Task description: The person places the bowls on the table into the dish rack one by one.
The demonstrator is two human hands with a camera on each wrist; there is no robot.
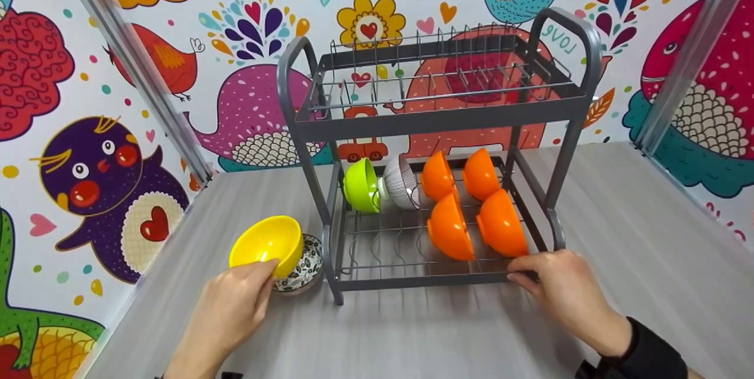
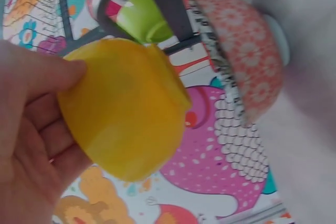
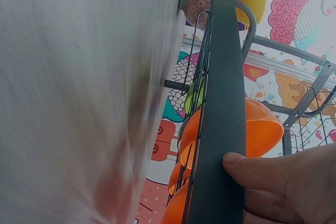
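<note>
A yellow bowl [image 1: 268, 243] is pinched at its rim by my left hand [image 1: 230, 302], thumb on one side and fingers on the other. In the left wrist view the yellow bowl [image 2: 126, 108] shows its outside and foot. Beneath it a patterned bowl [image 1: 303, 267], pink-flowered outside, stands on the table left of the rack. My right hand [image 1: 559, 284] grips the front right corner of the grey dish rack's [image 1: 412, 282] lower tier; the thumb presses its front bar in the right wrist view.
On the rack's lower tier stand a green bowl [image 1: 360, 185], a white striped bowl [image 1: 402, 183] and several orange bowls [image 1: 450, 228], all tilted on edge. The upper tier [image 1: 436, 87] is a wire grid with side handles. Cartoon-printed walls [image 1: 247, 31] surround the grey table [image 1: 412, 338].
</note>
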